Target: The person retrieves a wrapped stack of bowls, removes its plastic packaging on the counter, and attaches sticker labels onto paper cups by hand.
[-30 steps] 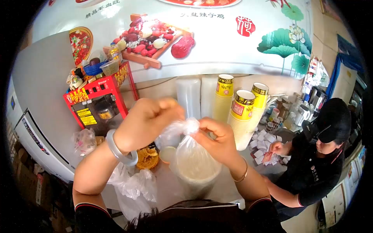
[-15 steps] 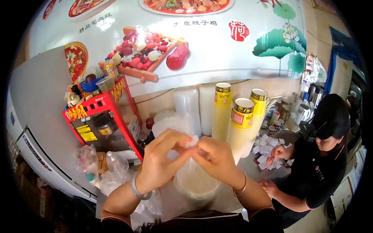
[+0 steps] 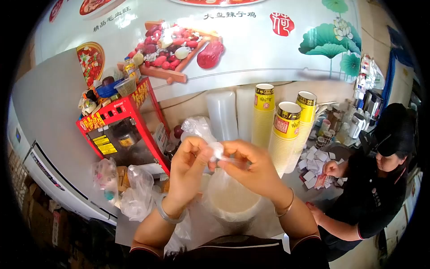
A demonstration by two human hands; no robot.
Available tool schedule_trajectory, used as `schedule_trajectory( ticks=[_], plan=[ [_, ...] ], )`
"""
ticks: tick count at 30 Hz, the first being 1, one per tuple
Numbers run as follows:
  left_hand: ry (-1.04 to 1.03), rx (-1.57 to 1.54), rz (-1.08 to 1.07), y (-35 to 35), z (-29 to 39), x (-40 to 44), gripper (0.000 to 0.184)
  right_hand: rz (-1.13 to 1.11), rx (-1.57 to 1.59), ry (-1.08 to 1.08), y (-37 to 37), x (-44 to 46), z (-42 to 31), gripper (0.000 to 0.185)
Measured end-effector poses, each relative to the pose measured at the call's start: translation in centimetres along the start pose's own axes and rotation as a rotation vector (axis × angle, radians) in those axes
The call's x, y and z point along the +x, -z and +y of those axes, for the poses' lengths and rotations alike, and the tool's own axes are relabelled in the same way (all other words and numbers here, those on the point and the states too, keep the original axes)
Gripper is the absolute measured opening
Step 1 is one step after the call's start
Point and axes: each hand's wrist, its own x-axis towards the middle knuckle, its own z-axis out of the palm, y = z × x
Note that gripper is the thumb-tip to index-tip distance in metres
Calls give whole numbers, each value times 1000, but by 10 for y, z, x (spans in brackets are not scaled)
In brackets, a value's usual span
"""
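Observation:
In the head view, both hands are raised over a clear plastic bag [image 3: 225,184], pinching its gathered, twisted top. My left hand [image 3: 190,168] is closed, thumb and fingers pressed on the white bunched plastic. From that bunch a thin strand of the bag stretches to my right hand [image 3: 253,167], which is also closed on it, slightly blurred. Below, the bag surrounds a round tub [image 3: 234,204] with a pale top surface; what is in the tub cannot be made out. The tub rests on the grey counter [image 3: 139,231] close to my body.
Tall stacks of yellow paper cups [image 3: 285,134] stand behind my right hand. Clear plastic containers [image 3: 222,114] are stacked at the wall. A red warming cabinet [image 3: 123,130] and loose plastic bags [image 3: 139,193] are at left. On the right, a co-worker [image 3: 369,193] handles small paper slips [image 3: 313,166].
The view has shifted a little, so the scene sits slightly right. My fingers have moved on the bag's top, and a twisted strand now shows between my hands.

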Motion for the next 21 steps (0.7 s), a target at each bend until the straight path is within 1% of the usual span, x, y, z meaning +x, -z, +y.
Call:
schedule_trajectory(
  ticks=[1,2,4,5,7,8,11,14,17,20,21],
  plan=[
    [-6,15,14,-3,0,-2,16,20,-27,11,-2,0,9,29],
    [-161,244,53,-5,-1,-5,19,39,-55,23,-3,-1,15,30],
    [-475,700,127,-10,-2,-9,26,96,-364,173,-1,-3,13,31],
    [-502,769,107,-14,4,-8,27,126,-518,247,0,-4,12,32],
    [-549,910,67,-21,19,-7,30,133,-623,338,1,-4,4,35],
    [-424,894,78,-18,18,-9,26,134,-672,383,0,-5,1,36],
    [-165,182,81,-8,0,-10,22,150,-485,373,1,-2,-3,35],
    [64,-214,83,1,-12,-9,16,35,246,69,5,-4,6,32],
    [136,-255,87,7,-25,-8,13,-11,0,55,7,-2,-5,26],
    [197,-245,181,3,-25,-6,16,33,-84,10,1,-4,-9,21],
    [73,-161,208,-3,-22,-7,16,61,-54,-35,0,-4,-6,21]
  ],
)
